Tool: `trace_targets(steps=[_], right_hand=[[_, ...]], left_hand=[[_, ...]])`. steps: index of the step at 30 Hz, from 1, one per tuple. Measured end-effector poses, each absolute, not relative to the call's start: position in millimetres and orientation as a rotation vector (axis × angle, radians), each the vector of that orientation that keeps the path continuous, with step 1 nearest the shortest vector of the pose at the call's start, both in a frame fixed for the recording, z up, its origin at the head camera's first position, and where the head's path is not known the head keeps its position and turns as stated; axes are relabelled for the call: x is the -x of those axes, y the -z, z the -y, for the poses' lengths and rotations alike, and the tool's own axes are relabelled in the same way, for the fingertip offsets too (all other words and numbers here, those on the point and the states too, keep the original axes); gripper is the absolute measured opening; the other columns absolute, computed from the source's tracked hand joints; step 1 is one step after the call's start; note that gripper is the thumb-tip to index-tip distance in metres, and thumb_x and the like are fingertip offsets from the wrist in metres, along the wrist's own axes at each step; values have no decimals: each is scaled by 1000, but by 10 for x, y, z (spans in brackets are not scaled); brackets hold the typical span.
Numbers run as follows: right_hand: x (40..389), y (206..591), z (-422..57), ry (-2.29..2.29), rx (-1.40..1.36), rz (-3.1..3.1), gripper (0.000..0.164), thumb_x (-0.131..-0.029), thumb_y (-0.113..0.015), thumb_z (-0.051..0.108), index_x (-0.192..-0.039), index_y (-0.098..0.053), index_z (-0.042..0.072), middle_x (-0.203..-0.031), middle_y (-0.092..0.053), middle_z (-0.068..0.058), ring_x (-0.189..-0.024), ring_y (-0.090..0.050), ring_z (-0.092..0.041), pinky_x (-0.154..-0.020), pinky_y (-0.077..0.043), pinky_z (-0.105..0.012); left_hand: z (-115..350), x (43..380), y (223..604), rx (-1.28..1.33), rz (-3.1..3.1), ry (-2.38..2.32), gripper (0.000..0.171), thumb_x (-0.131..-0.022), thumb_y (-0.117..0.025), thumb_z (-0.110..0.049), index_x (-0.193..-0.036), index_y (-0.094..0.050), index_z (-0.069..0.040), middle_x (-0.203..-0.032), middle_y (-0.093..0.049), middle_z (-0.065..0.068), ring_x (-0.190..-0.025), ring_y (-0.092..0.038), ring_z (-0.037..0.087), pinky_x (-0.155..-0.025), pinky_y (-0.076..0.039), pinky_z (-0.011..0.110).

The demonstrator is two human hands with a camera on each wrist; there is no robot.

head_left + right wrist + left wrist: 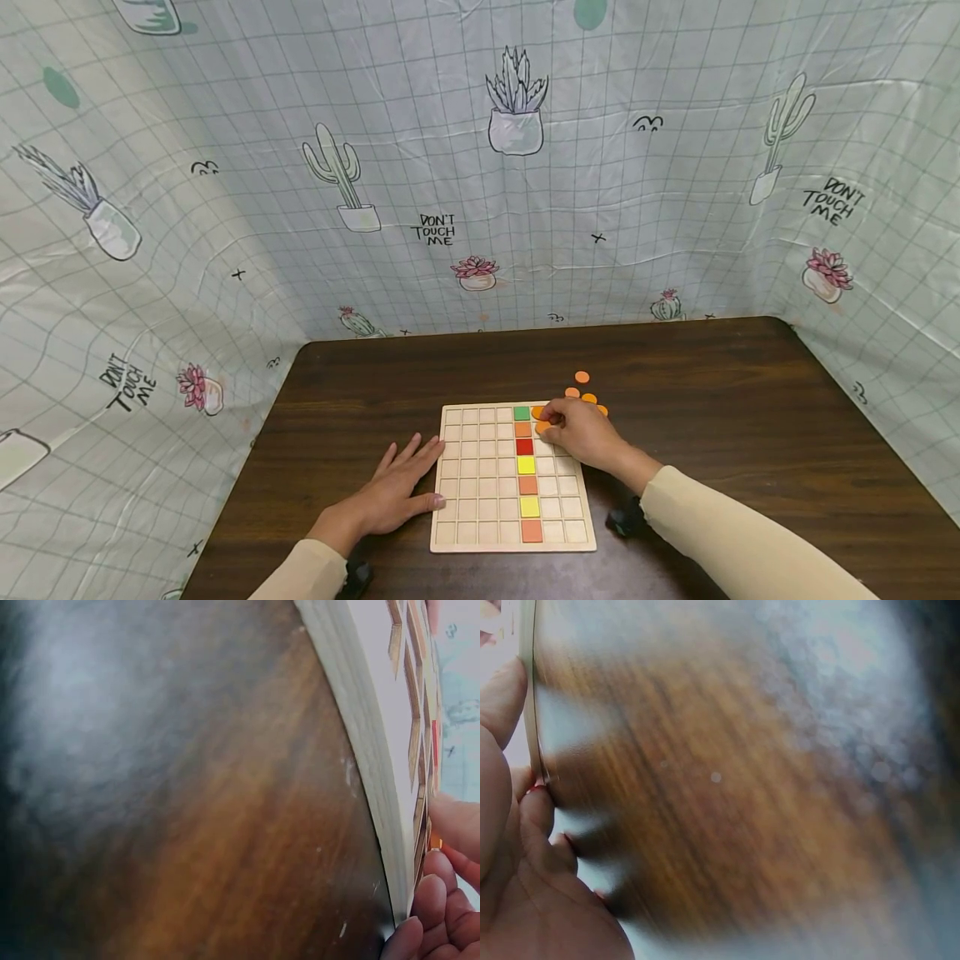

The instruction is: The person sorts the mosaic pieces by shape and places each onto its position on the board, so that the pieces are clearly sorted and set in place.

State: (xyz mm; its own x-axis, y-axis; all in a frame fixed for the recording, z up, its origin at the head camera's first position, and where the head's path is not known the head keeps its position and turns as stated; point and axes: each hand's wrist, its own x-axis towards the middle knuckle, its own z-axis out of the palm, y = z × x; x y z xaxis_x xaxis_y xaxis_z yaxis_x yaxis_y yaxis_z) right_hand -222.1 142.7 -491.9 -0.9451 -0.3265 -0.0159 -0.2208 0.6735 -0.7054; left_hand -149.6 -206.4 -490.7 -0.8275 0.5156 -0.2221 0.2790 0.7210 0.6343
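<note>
A square wooden grid board (487, 479) lies on the table, one column filled with coloured squares: green, orange, red and yellow among them. My right hand (585, 432) is over its far right part, thumb and fingers pinching an orange disc (543, 428) above the column beside the coloured one. Just beyond those fingertips, another orange disc (537, 412) sits in the far row. My left hand (393, 492) rests with fingers spread at the board's left edge. In the left wrist view, the thumb (502, 701) touches the board's side (531, 697).
Several loose orange discs (582, 377) lie on the dark wooden table (360, 383) past the board's far right corner, some partly behind my right hand. A printed curtain (405, 183) with cactus drawings hangs around the table's back and sides.
</note>
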Motion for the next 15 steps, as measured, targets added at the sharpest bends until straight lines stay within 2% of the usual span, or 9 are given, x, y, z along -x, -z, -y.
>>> trace_targets(steps=[3,15], right_hand=[[2227,4921,-1422,1124,446,-2741,13,-94,-79,8,-106,-75,8,-94,-69,0,-82,-58,-14,-76,-53,-33],[2235,4930,-1407,1099,420,-2733,19,-93,-80,9,-112,-78,9,-98,-69,-1,-86,-59,-15,-79,-54,-35]], left_hand=[[2047,1499,4883,-587,-2540,-819,86,-103,-65,-49,-170,-23,-14,-177,-19,8,-165,-3,36,-130,9,63],[2023,1484,4813,-592,-2542,-785,84,-104,-65,-45,-170,-24,-12,-176,-20,11,-165,-4,38,-128,6,68]])
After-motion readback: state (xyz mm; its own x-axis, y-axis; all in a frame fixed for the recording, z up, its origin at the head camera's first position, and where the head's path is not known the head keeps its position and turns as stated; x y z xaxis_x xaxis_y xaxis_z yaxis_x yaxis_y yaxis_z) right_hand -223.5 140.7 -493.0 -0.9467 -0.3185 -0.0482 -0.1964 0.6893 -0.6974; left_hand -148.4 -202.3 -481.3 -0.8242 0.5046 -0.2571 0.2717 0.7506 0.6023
